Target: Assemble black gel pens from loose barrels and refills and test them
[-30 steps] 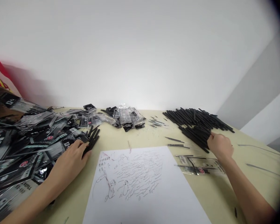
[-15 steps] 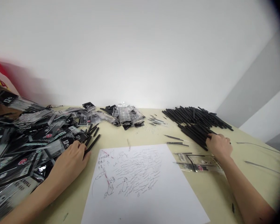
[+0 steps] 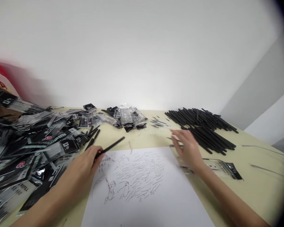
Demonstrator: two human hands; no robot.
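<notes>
My left hand (image 3: 86, 160) is closed around one end of a slim black pen (image 3: 112, 146), which points up and right over the top left corner of a paper sheet (image 3: 142, 211). Scribbles and small drawings cover the upper part of that sheet. My right hand (image 3: 188, 149), slightly blurred, reaches in with its fingers apart, and I see nothing in it. Its fingertips are close to a few thin pen refills (image 3: 170, 145) lying beyond the sheet, partly hidden by the hand. More black pens (image 3: 210, 138) lie in rows just to its right.
Plastic refill packets (image 3: 47, 138) are heaped on the left, with a smaller packet pile (image 3: 130, 116) by the wall. Loose refill tips (image 3: 159, 122) lie mid-table. Behind my right wrist is a clear packet (image 3: 223, 167). Two thin strips (image 3: 269, 170) lie far right.
My left hand has lifted a black pen from beside the packets and brought it right over the sheet. My right hand has left the pen rows and moved left, fingers now spread.
</notes>
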